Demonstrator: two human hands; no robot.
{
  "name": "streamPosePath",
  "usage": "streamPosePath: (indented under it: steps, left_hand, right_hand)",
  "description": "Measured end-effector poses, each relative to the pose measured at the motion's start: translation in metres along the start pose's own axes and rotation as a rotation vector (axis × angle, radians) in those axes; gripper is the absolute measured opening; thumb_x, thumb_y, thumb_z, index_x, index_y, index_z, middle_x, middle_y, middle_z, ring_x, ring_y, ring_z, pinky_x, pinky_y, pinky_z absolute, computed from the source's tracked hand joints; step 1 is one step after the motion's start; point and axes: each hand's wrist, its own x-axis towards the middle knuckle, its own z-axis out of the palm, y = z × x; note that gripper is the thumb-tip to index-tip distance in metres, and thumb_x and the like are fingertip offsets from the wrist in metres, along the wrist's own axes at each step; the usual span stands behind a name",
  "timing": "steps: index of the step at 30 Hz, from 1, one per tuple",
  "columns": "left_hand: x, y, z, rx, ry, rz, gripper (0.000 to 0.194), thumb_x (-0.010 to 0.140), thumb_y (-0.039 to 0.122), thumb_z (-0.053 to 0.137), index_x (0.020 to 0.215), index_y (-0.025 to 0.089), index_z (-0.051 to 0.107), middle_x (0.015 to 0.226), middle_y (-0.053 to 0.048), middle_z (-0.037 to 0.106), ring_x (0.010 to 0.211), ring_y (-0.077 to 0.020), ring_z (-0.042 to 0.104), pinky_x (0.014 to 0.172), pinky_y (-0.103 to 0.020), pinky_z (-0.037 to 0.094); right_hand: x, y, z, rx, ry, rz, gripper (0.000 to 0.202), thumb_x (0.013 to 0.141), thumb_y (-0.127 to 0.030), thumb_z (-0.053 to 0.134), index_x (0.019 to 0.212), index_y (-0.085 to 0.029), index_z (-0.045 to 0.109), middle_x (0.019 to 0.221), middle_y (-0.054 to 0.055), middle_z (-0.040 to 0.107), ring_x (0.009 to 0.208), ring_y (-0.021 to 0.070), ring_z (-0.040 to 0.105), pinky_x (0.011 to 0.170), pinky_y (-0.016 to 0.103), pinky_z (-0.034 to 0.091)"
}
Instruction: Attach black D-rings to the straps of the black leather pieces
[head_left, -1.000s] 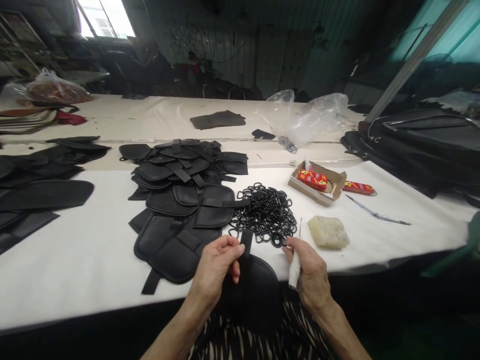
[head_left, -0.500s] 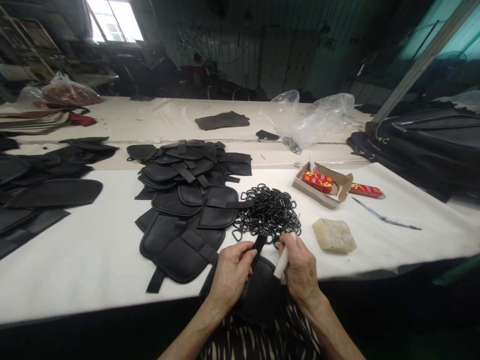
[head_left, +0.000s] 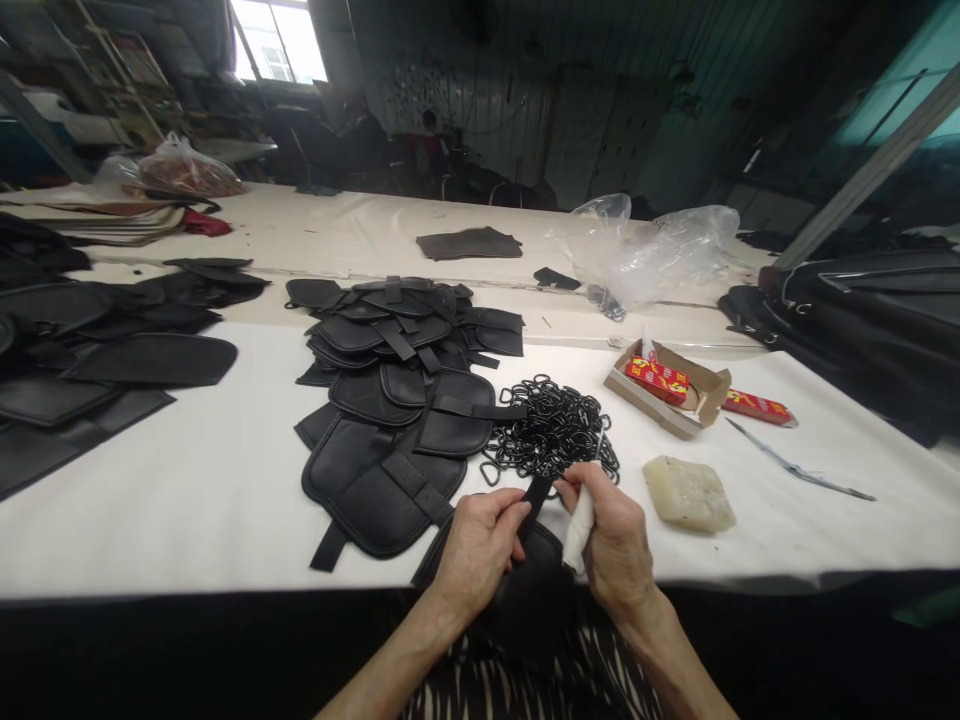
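Note:
My left hand [head_left: 480, 550] pinches a black strap [head_left: 535, 492] sewn to a black leather piece [head_left: 532, 590], which hangs over the table edge at my lap. My right hand [head_left: 619, 530] is closed around a slim tool with a white wrapped handle [head_left: 579, 530]; a thin metal tip shows above the fist. Its thumb and forefinger meet at the strap's free end, and whether they also pinch a ring is too small to tell. Just beyond both hands lies a heap of black metal D-rings [head_left: 555, 425].
Overlapping black leather pieces [head_left: 382, 480] lie left of the rings, with more black pieces [head_left: 157, 360] at far left. On the right are a yellowish block [head_left: 688, 493], a cardboard box [head_left: 652, 410] with red packets, and a thin blade-like tool [head_left: 799, 465]. Clear plastic bags [head_left: 667, 255] lie behind.
My right fingertips have come closer to the strap's end, which my left hand still pinches. The whole view has shifted, so the table's contents appear farther right.

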Motion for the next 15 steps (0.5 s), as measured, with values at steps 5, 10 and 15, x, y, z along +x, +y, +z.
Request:
streamPosePath:
  steps: [5, 10, 15]
  left_hand:
    - [-0.0013, 0.0007, -0.0003, 0.03, -0.009, 0.045, 0.028, 0.083, 0.036, 0.047, 0.076, 0.017, 0.065, 0.041, 0.004, 0.049, 0.038, -0.0108, 0.044, 0.041, -0.019, 0.033]
    - [-0.0019, 0.0019, 0.0003, 0.071, 0.017, 0.075, 0.029, 0.084, 0.036, 0.046, 0.071, 0.017, 0.064, 0.041, 0.004, 0.046, 0.038, -0.011, 0.043, 0.043, -0.021, 0.032]
    - [-0.0041, 0.0065, 0.0004, 0.098, 0.036, 0.126, 0.031, 0.085, 0.033, 0.044, 0.068, 0.017, 0.064, 0.041, 0.004, 0.045, 0.039, -0.0112, 0.044, 0.045, -0.022, 0.033]
  right_hand:
    - [0.0043, -0.0106, 0.0023, -0.102, -0.033, -0.187, 0.016, 0.091, -0.014, 0.04, 0.084, -0.016, 0.055, 0.067, 0.002, 0.053, 0.061, 0.015, 0.05, 0.056, 0.025, 0.039]
    - [0.0089, -0.0113, -0.0005, -0.23, -0.032, -0.36, 0.023, 0.092, -0.012, 0.036, 0.087, -0.014, 0.059, 0.071, 0.008, 0.059, 0.067, 0.0188, 0.051, 0.061, 0.029, 0.04]
    - [0.0106, -0.0096, -0.0022, -0.294, -0.007, -0.462, 0.018, 0.09, -0.008, 0.042, 0.089, -0.012, 0.059, 0.074, 0.01, 0.062, 0.072, 0.0196, 0.055, 0.068, 0.032, 0.043]
